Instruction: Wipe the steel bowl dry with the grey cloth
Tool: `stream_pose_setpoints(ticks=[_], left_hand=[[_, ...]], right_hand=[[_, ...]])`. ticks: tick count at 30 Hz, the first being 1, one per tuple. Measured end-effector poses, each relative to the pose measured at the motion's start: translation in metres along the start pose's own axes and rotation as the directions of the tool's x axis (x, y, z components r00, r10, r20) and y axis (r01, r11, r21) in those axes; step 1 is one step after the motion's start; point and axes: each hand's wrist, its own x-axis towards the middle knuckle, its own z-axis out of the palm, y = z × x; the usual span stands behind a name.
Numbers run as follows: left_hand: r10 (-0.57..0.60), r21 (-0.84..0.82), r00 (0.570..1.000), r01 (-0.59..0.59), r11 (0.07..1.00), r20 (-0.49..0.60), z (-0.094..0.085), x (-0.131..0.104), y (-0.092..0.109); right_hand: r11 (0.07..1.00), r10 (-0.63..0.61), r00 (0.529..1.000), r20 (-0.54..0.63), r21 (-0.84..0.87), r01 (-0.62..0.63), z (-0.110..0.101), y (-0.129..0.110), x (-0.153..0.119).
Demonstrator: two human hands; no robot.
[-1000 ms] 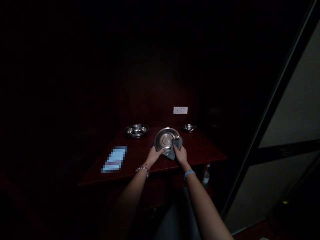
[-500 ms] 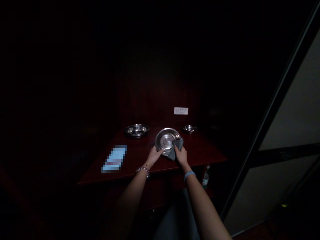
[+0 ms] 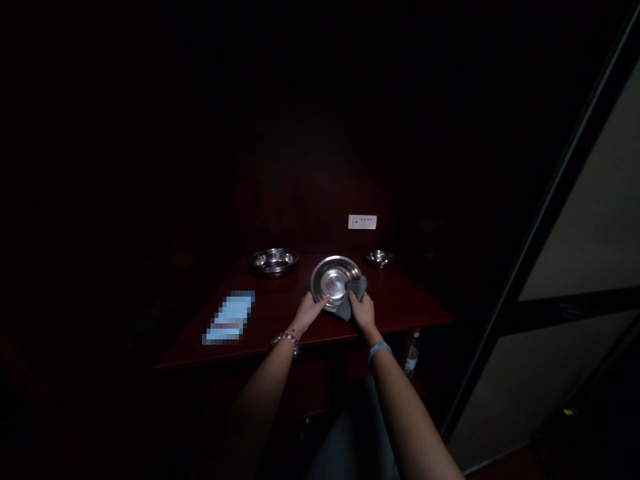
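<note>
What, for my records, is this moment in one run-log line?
left hand: grips metal bowl; right hand: holds grey cloth against it; small bowl: on table

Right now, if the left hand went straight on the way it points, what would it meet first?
The steel bowl that the left hand holds by its near-left rim; past that, probably the back wall, though depth is unclear.

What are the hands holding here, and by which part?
A metal bowl, tilted toward the camera: the left hand holds its near-left rim, the right hand its near-right side through a grey cloth.
</note>
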Motion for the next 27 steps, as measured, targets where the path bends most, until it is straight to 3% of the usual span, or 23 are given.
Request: stream_pose_setpoints(ticks=[17, 27], left_hand=[[0.001, 0.007, 1.0, -0.002, 1.0, 0.022, -0.0008, 0.0023, -0.007], [-0.003, -0.036, 1.0, 0.003, 0.999, -0.016, 0.0003, -0.0015, 0.003]], right_hand=[[1.0, 0.011, 1.0, -0.017, 0.03, -0.01, -0.0014, -0.0053, -0.0034], [0.999, -0.012, 1.0, -0.026, 0.046, 0.013, 0.0005, -0.0026, -0.0018]])
